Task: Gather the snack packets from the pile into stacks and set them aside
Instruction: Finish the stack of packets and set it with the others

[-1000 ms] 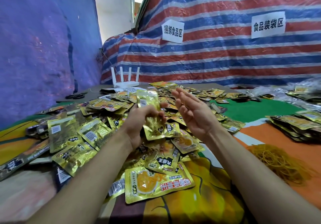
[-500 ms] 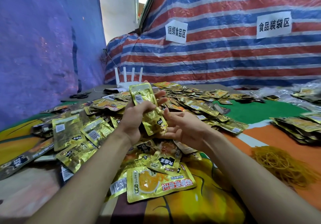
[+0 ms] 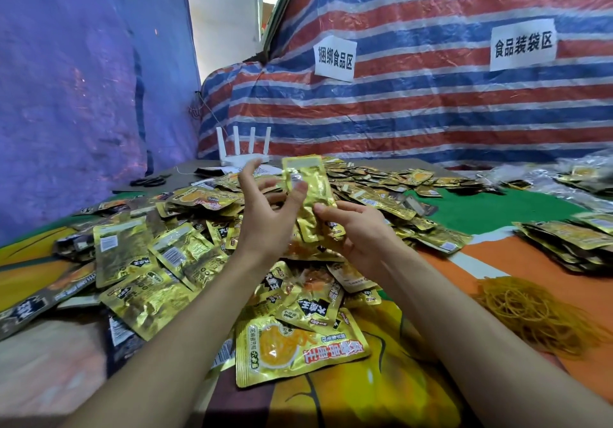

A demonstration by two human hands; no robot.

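Currently pinching gold snack packet (image 3: 308,192) low down with right grip (image 3: 361,231), touching it with released, splayed left grip (image 3: 265,212); judging foil light, slick, floppy, best pinching sealed edges.

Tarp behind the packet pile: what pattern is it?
The tarp has red, blue and white horizontal stripes; the head view shows it.

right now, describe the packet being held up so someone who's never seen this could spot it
Below the red-and-blue striped tarp, a pile of gold snack packets spreads out. Above its middle, the right hand grips one packet, the left hand touching it. It alone stands upright in the air; the others lie flat.
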